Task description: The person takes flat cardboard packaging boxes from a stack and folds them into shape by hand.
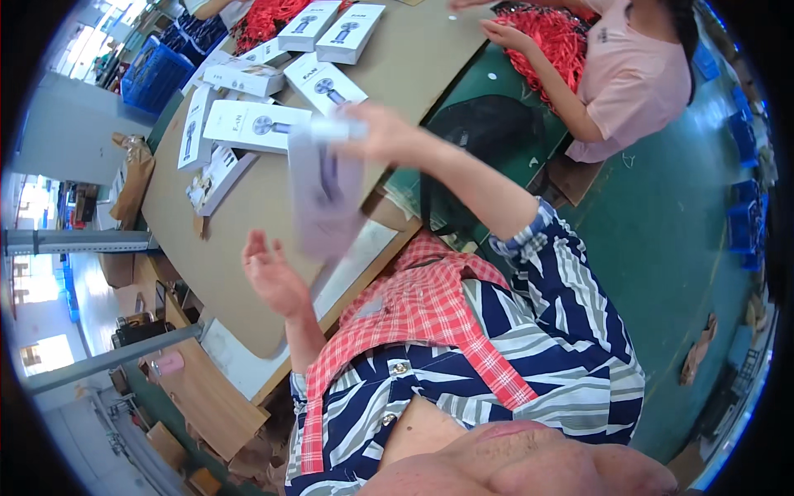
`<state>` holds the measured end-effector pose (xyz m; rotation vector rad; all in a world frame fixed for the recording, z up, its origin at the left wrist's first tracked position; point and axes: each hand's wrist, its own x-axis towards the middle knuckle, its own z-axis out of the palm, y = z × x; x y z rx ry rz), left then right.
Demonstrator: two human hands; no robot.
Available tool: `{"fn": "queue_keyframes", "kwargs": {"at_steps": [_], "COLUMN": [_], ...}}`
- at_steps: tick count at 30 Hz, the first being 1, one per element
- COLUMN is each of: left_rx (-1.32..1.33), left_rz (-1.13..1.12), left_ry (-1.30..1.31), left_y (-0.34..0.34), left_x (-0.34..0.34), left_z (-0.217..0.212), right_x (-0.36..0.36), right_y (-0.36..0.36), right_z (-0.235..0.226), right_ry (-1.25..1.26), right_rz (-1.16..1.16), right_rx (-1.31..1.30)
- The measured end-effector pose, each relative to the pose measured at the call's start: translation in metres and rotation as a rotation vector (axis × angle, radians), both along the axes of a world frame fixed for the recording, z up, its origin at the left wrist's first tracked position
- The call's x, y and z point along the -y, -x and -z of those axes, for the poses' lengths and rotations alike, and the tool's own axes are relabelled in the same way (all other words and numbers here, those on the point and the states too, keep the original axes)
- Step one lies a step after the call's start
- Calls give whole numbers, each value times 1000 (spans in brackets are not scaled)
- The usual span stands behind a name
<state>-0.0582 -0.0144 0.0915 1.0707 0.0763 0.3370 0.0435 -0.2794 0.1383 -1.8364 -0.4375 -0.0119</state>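
Right hand (382, 132) pinches the top of a blurred pale flat package (324, 194) above the brown desk (248, 240), open left hand (273, 277) below; a steadier two-handed hold would likely seat it among the white fan boxes (256, 126).

White fan boxes (256, 126) lie on the tan cardboard-covered tabletop (248, 223). Red shredded filler (552, 37) sits beside a pink shirt (633, 78). The wearer has a navy-and-grey striped shirt (554, 347) under a red-checked apron (413, 314). The floor (662, 223) is green, the crates (153, 76) blue.
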Motion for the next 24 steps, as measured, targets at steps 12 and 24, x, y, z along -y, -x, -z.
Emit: {"fn": "queue_keyframes", "kwargs": {"at_steps": [12,24], "left_rx": [-495,-621], "left_rz": [254,608], "left_ry": [-251,-333], "left_y": [30,21], "left_x": [3,22], "left_z": [54,81], "right_x": [163,226], "right_y": [128,182], "right_z": [120,283], "right_ry": [63,-706], "right_rz": [834,895], "right_rx": [-43,-612]}}
